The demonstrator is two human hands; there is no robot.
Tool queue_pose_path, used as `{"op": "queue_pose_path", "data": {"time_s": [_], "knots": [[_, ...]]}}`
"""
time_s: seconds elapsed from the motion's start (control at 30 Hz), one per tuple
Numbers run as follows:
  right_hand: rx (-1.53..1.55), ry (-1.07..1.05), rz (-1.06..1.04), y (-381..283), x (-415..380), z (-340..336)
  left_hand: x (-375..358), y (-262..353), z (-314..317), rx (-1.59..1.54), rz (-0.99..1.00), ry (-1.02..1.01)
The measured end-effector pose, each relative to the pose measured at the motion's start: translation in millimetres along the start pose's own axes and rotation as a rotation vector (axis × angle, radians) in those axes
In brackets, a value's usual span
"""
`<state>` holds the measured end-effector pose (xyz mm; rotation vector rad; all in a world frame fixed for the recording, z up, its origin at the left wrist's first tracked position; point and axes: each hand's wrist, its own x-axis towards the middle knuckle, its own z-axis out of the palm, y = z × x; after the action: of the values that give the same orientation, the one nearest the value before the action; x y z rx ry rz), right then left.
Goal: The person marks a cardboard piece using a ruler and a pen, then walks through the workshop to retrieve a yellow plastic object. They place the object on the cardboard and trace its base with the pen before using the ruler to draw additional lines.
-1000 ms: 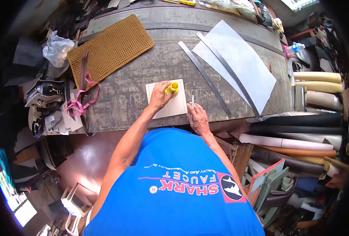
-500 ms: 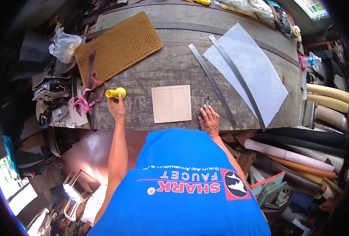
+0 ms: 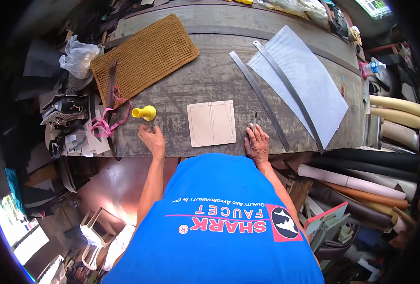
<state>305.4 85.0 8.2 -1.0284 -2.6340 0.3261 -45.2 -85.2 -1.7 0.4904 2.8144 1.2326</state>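
Observation:
My left hand [image 3: 153, 140] is just below a yellow funnel-shaped object [image 3: 145, 113] lying on its side on the table. The hand is apart from it, fingers loosely spread with nothing in them. Resting near the table's front edge, my right hand [image 3: 258, 144] has its fingers closed around a slim pen-like tool [image 3: 255, 121] whose dark tip points away from me. Between the hands lies a beige square of card or leather [image 3: 212, 124]. Straight lines run down its middle and near its top, and curves mark its lower corners.
A brown woven mat [image 3: 146, 57] lies at the left, by a pink strap [image 3: 102, 127] and a plastic bag [image 3: 80, 57]. On the right, a metal ruler [image 3: 285, 80] crosses a pale sheet [image 3: 309, 80], with a metal strip [image 3: 259, 99] beside it. Material rolls [image 3: 352, 181] are stacked below right.
My left hand has let go of the yellow object and drawn back towards me. My right hand still holds the pen-like tool in about the same place.

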Motion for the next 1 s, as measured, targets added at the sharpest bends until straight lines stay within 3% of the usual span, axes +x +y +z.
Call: {"op": "queue_pose_path", "data": {"time_s": [0.03,0.07,0.13,0.27,0.67,1.0], "knots": [[-0.002,0.003,0.003,-1,0,0,-12,3,-3,-0.081,-0.184,-0.101],[-0.018,0.007,0.005,-2,0,-1,-23,6,-4,-0.083,-0.183,-0.103],[-0.034,0.008,0.006,-3,0,-1,-40,15,-5,-0.317,-0.358,-0.449],[-0.048,0.011,0.010,-5,0,0,-47,29,-1,-0.404,-0.419,-0.689],[0.086,-0.109,-0.007,-46,20,2,-30,56,-11,-0.575,-0.686,-0.804],[0.129,-0.111,-0.018,-45,21,-1,-26,60,2,-0.533,-0.668,-0.874]]}}
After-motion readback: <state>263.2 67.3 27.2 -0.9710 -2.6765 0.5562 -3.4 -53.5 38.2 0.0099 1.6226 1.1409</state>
